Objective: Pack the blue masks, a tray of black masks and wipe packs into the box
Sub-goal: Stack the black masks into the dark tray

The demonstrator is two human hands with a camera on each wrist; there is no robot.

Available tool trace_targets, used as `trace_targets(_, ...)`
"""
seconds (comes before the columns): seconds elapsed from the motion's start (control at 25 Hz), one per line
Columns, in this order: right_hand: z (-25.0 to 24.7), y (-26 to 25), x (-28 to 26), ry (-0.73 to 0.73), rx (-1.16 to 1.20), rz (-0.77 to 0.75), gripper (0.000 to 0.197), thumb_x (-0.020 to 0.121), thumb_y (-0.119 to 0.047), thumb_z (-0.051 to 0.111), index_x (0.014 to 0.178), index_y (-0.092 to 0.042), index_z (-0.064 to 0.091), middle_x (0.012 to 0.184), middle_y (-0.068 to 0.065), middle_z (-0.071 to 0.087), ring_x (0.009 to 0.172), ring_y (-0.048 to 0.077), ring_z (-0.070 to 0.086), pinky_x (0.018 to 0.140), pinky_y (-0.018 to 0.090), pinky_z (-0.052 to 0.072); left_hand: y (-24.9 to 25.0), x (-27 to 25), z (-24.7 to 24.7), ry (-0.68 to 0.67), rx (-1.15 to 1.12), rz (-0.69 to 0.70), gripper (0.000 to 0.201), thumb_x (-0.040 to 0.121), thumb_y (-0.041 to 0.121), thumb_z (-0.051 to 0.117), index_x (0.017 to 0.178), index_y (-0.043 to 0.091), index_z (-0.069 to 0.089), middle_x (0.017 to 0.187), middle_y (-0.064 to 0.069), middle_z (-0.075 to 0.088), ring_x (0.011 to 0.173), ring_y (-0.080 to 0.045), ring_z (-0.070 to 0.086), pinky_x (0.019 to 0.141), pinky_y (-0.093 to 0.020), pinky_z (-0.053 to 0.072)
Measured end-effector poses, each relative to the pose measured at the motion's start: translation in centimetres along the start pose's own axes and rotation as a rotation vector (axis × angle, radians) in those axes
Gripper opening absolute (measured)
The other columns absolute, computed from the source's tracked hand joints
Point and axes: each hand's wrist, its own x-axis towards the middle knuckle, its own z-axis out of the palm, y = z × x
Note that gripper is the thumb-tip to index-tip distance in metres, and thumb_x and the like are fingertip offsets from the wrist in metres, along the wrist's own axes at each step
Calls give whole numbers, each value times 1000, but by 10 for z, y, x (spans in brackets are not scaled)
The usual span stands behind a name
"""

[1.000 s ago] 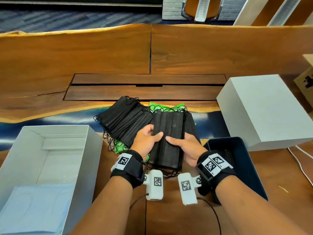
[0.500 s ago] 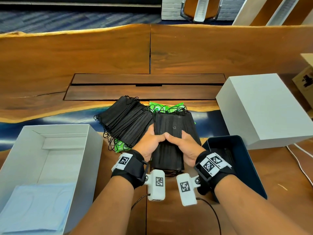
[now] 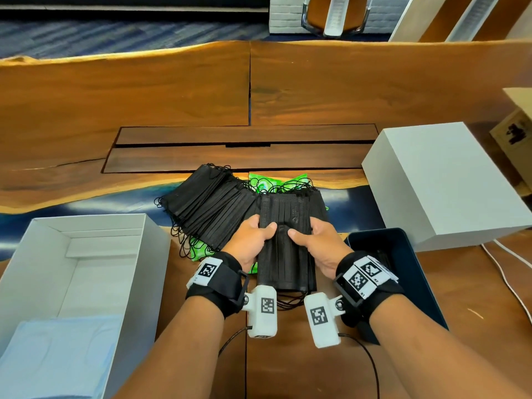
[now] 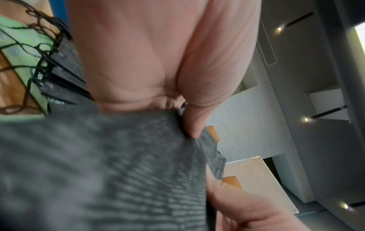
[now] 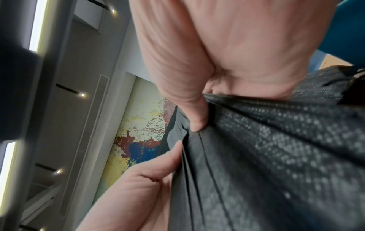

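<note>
Here, white box [image 3: 86, 223] holds blue masks [image 3: 57, 352]; left hand [image 3: 250, 240] and right hand [image 3: 319, 243] grip pleated black mask stack [image 3: 288, 254]; dark tray [image 3: 403, 254] alongside.

You face a live-edge wooden table [image 3: 172, 90], blue patterned carpet [image 3: 115, 33] beyond, recessed ceiling spotlights [image 4: 279, 28] lit.

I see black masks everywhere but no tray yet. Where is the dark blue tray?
In the head view the dark blue tray sits on the table at the right, just beyond the right hand and beside the closed white box.
</note>
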Motion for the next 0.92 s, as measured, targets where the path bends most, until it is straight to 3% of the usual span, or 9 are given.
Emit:
trace_targets(0.16,-15,-3,-5,24,-3,9,27,91,-4,64,117,-9,64,110,15,71,102,30,68,86,44,57,-6,2,22,-31,-4,7,29,94,7,62,123,7,59,117,-17,69,108,-33,66,91,-48,55)
trace_targets(0.32,-38,-5,-17,-37,5,52,33,90,4,60,122,-5,61,114,18,69,105,32,67,88,45,55,-9,2,44,18,-125,-28,28,91,5,66,118,2,61,114,-20,69,99,-34,68,83,-49,58)
trace_targets(0.4,-48,-6,-24,-56,13,60,33,87,3,64,120,-5,61,112,18,69,104,32,67,86,44,57,-10,2,53,17,-209,-49,30,88,0,67,118,1,63,112,-21,70,97,-35,69,81,-49,58)
trace_targets(0.56,-67,-10,-39,-45,-64,118,31,79,3,74,106,-6,63,106,17,71,94,28,70,76,38,60,-18,5,70,148,-286,-32,38,79,-4,74,116,1,63,107,-19,72,97,-35,70,82,-54,57)
trace_targets(0.68,-97,-15,-47,67,-68,102,29,75,6,76,100,-3,64,96,19,72,82,27,70,72,35,60,-17,7,68,155,-349,-56,50,77,-7,73,124,-3,57,110,-21,71,102,-37,68,78,-56,57)
trace_targets(0.8,-124,-16,-48,285,192,31,21,76,3,76,90,-5,63,84,15,69,68,23,67,62,32,60,-14,8,64,85,-368,-78,48,79,-8,70,122,5,54,117,-22,68,109,-39,65,72,-57,57)
trace_targets(0.92,-119,-10,-51,266,294,55,15,80,-6,75,90,-8,66,87,15,72,73,25,70,64,36,60,-19,-1,83,29,-363,-85,42,82,-11,66,119,6,56,113,-21,68,103,-36,66,72,-54,58)
